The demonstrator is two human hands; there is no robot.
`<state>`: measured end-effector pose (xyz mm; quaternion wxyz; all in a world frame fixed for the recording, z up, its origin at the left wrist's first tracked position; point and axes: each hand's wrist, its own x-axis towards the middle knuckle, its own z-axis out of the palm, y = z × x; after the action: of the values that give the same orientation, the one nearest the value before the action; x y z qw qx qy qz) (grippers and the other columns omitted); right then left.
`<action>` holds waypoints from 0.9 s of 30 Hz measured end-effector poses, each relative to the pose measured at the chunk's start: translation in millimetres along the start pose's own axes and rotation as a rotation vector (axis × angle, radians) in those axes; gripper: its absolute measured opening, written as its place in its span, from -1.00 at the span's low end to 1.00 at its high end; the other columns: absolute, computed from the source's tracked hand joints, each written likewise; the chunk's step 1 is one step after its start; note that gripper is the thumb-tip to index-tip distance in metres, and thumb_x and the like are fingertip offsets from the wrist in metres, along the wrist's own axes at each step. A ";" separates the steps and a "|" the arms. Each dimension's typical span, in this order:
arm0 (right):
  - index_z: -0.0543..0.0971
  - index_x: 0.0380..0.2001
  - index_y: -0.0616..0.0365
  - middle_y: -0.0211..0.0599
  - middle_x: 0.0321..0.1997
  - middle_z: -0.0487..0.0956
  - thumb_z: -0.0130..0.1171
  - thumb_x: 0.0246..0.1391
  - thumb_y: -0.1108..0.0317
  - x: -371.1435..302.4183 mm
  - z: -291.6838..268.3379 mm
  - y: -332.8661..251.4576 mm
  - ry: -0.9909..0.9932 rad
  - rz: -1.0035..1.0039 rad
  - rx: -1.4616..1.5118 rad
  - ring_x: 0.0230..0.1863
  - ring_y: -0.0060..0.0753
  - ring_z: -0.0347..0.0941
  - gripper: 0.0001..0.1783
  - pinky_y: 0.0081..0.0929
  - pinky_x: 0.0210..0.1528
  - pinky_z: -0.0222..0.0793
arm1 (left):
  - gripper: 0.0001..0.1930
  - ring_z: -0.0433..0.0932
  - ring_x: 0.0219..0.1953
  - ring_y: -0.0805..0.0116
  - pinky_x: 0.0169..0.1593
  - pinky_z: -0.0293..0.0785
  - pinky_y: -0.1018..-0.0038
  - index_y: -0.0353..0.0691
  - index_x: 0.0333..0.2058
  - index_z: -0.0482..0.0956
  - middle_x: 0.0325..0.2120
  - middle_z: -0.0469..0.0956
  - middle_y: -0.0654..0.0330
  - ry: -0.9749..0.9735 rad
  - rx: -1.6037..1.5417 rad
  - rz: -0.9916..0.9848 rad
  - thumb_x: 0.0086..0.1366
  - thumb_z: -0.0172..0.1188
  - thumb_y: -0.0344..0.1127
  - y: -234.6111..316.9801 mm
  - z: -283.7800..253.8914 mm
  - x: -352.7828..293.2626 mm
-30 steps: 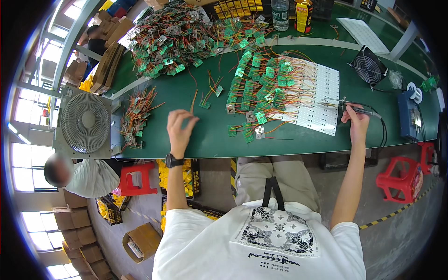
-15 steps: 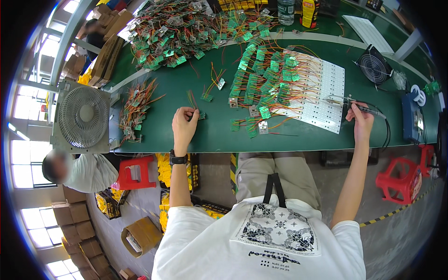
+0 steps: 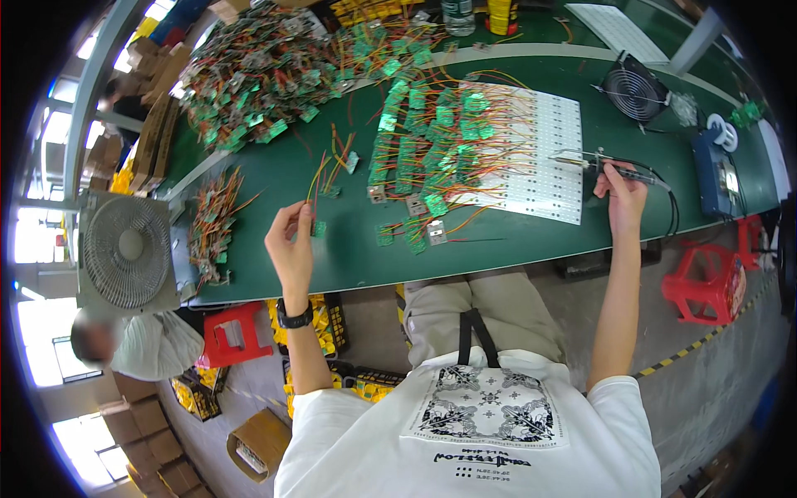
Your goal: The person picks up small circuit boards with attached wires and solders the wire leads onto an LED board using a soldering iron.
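My left hand (image 3: 290, 241) is closed in a pinch on the red and yellow wires of a small green circuit board (image 3: 319, 229), which sits beside the fingertips. Just beyond it lie loose wired boards (image 3: 330, 192) on the green tabletop. My right hand (image 3: 624, 202) grips a soldering iron (image 3: 624, 171) with black cables, its metal front end pointing left over a white perforated panel (image 3: 548, 187). Rows of green boards (image 3: 436, 153) lie along the panel's left side, their red and yellow wires running onto it.
A large heap of wired boards (image 3: 249, 75) covers the back left, with a smaller pile (image 3: 214, 220) near the left edge. A box fan (image 3: 129, 245) stands left, a small black fan (image 3: 635, 93) back right. A blue soldering unit (image 3: 716, 178) sits right. Another person (image 3: 154, 340) is at left.
The whole view has shifted and tilted, so the table's contents appear further left. Wires now rise upright from my left hand's pinch. My right hand keeps holding the soldering iron over the panel.
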<state>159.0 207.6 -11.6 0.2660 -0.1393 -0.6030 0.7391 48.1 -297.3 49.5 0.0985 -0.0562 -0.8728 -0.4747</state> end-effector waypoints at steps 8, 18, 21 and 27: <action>0.55 -0.24 0.35 -0.25 -0.52 0.55 0.22 0.06 0.47 2.0 -3.2 0.2 0.027 0.004 -0.002 -0.62 -0.50 0.45 -0.80 -0.65 -0.56 0.30 | -0.83 0.62 -0.29 0.42 -0.21 0.49 0.54 -0.41 -0.15 0.51 -0.33 0.63 0.11 -0.293 -0.338 0.300 0.36 0.02 -0.46 104.8 90.9 1.7; 0.53 -0.26 0.35 -0.25 -0.53 0.55 0.21 0.08 0.45 1.8 1.5 -0.6 0.013 0.032 -0.030 -0.61 -0.53 0.44 -0.81 -0.66 -0.56 0.27 | -0.88 0.57 -0.50 0.17 -0.44 0.45 0.26 -0.29 -0.43 0.44 -0.55 0.52 0.07 -0.609 0.385 0.984 0.19 0.11 -0.36 123.0 215.5 3.2; 0.53 -0.26 0.36 -0.25 -0.53 0.54 0.20 0.09 0.45 1.8 0.7 -1.1 0.015 0.047 -0.060 -0.61 -0.53 0.44 -0.81 -0.66 -0.56 0.26 | -0.91 0.56 -0.49 0.18 -0.44 0.46 0.30 -0.28 -0.38 0.43 -0.51 0.51 0.10 -0.571 0.382 1.151 0.14 0.07 -0.40 112.4 223.4 4.0; 0.53 -0.25 0.36 -0.25 -0.54 0.54 0.20 0.09 0.45 2.2 4.4 -6.0 0.028 0.045 -0.061 -0.62 -0.51 0.43 -0.80 -0.64 -0.56 0.26 | -0.85 0.55 -0.54 0.19 -0.50 0.45 0.34 -0.24 -0.28 0.46 -0.50 0.53 0.14 -0.479 0.238 0.992 0.15 0.09 -0.41 108.6 227.1 1.5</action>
<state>156.2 206.0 -4.6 0.2534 -0.1708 -0.6181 0.7243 40.5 -47.6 18.2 0.1146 -0.5546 -0.7872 -0.2439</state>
